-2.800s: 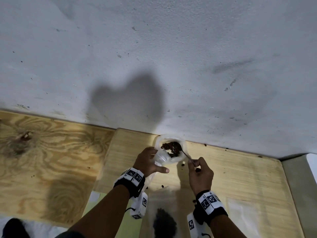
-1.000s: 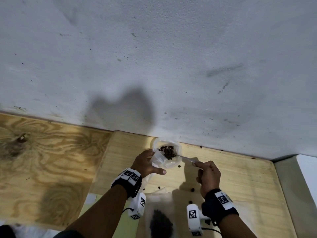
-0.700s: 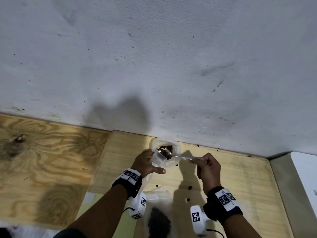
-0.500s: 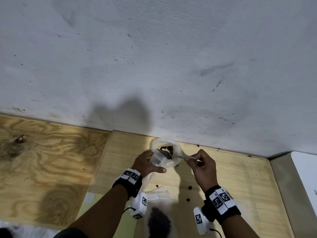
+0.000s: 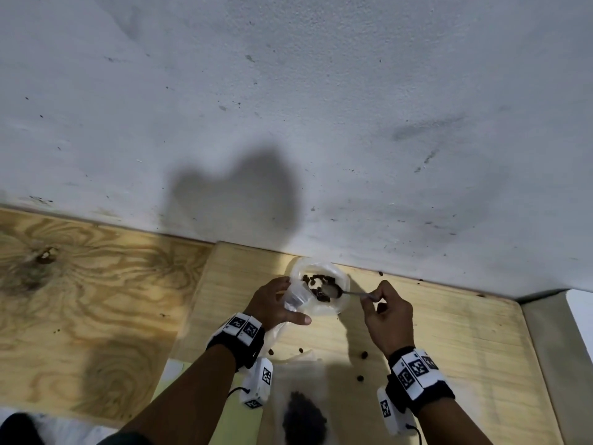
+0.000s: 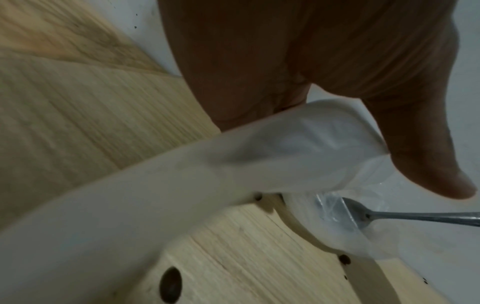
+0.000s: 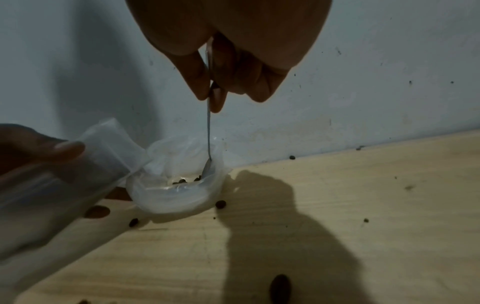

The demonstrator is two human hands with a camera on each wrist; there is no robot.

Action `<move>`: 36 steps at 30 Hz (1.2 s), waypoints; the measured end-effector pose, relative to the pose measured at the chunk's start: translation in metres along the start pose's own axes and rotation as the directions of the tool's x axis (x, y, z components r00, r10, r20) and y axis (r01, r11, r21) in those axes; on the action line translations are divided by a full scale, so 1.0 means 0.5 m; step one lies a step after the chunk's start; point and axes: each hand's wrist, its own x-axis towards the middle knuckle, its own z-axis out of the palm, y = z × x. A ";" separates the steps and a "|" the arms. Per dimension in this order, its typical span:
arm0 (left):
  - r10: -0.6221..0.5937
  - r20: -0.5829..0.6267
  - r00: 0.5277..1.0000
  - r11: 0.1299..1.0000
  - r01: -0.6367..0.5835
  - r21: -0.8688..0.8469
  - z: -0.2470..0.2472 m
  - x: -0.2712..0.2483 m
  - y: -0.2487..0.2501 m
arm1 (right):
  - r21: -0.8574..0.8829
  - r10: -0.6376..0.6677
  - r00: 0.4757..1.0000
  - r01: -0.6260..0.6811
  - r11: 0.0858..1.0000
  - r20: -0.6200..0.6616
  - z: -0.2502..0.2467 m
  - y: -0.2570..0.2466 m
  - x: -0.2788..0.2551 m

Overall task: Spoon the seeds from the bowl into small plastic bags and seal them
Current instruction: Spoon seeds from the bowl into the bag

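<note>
A translucent plastic bowl (image 5: 337, 311) sits against the wall with a few dark seeds (image 5: 317, 279) in it. My left hand (image 5: 288, 303) grips a small clear plastic bag (image 5: 295, 297), its open mouth held over the bowl's left rim. My right hand (image 5: 372, 295) pinches the handle of a metal spoon (image 5: 332, 289), whose scoop lies inside the bowl at its right side. In the left wrist view the bag (image 6: 285, 154) runs under my thumb, with the spoon (image 6: 363, 214) beyond it. In the right wrist view the spoon (image 7: 208, 133) dips into the bowl (image 7: 176, 197) beside the bag (image 7: 103, 150).
The bowl stands on a pale wooden board (image 5: 449, 332) against a grey wall (image 5: 321, 123). Loose seeds (image 5: 363, 354) lie scattered on the board. A plastic bag with a dark heap of seeds (image 5: 303, 412) lies near the front edge. Plywood (image 5: 80, 300) lies to the left.
The spoon's scoop has moved right, from the bag's mouth back into the bowl. My right hand shifted a little with it. The left hand has kept the bag in place.
</note>
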 end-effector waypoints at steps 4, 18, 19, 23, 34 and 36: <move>-0.004 0.011 1.000 0.999 0.003 0.044 0.005 0.003 -0.001 | 0.121 0.102 0.994 -0.106 0.987 0.033 0.012 -0.005 -0.005; 0.011 0.020 1.000 0.997 -0.012 0.078 0.005 0.001 -0.004 | 0.474 0.628 0.769 -0.599 0.645 0.116 0.023 0.040 -0.006; 0.016 0.016 1.000 0.996 -0.018 0.085 0.005 0.000 -0.002 | 0.484 0.619 0.776 -0.589 0.648 0.116 0.016 0.038 -0.005; 0.011 -0.001 1.000 0.995 -0.011 0.102 0.010 -0.012 0.006 | 0.545 0.555 0.824 -0.518 0.659 0.113 -0.022 0.016 0.003; 0.003 -0.049 0.999 0.998 0.000 0.058 0.028 -0.020 0.016 | 0.307 0.121 0.991 -0.131 0.942 0.053 -0.047 -0.070 0.004; 0.005 -0.050 0.999 0.999 -0.003 0.039 0.031 -0.023 0.020 | 0.219 0.021 0.996 -0.040 0.975 0.092 -0.037 -0.086 -0.010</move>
